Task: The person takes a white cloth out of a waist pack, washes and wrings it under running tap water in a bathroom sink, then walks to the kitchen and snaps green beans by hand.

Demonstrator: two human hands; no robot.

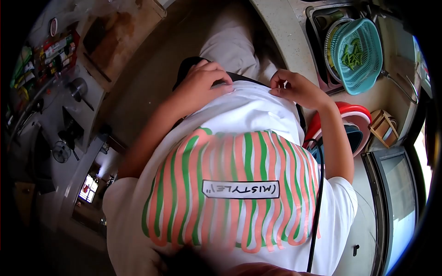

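Observation:
At my waist, my left hand (202,85) rests with bent fingers on the lower part of a white T-shirt (258,110), thumb and fingertips gathering the cloth. Across from it, my right hand (297,87) pinches the shirt near its hem, with a small gap showing between thumb and curled fingers. Green and pink wavy stripes cover the shirt's chest around a boxed label (241,189). Just past the hem, a black band (248,79) shows above light trousers (230,46). Black material (186,69) lies beside my left hand. The exact fingertip contact is partly hidden.
To the right, a turquoise basket (375,64) with green beans (353,55) stands over the sink (317,43). Red basins (354,110) and a wooden rack (384,129) are nearby. Left are a cutting board (117,37) and a pot (78,87). A black cable (316,221) hangs in front.

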